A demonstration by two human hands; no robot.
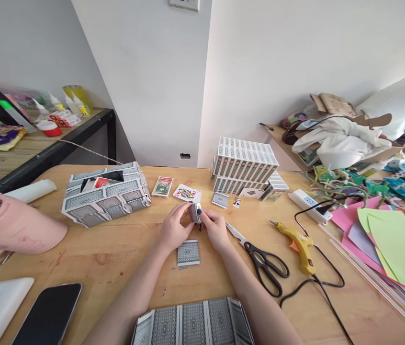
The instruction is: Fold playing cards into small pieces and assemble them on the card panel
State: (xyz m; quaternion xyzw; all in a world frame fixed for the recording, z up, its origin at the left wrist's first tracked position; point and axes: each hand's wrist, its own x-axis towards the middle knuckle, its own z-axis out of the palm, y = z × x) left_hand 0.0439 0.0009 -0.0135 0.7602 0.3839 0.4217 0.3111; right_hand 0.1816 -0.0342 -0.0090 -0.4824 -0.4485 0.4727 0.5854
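Head view: we look down on a wooden table (91, 251), with both our hands meeting at its middle.
Left hand (174, 229): our thumb and fingers pinch the left side of a bent playing card (194, 214).
Right hand (217, 231): our fingertips pinch the same piece from its right side.
Bent card: we hold it between both hands, patterned grey face showing; its exact folds are too small to tell.
Nearer us: a grey-backed card (188, 253) lies flat, and beyond it a card-covered tray (192, 321) sits at the near edge.
Far side: a queen card (187, 192) lies just beyond our hands, with a red-and-green card pack (163, 187) to its left.
Left: we see a card-covered box (107, 203) with an opening on top.
Right: black-handled scissors (265, 266) lie beside a yellow glue gun (301, 247); stacked card packs (245, 165) stand farther back.
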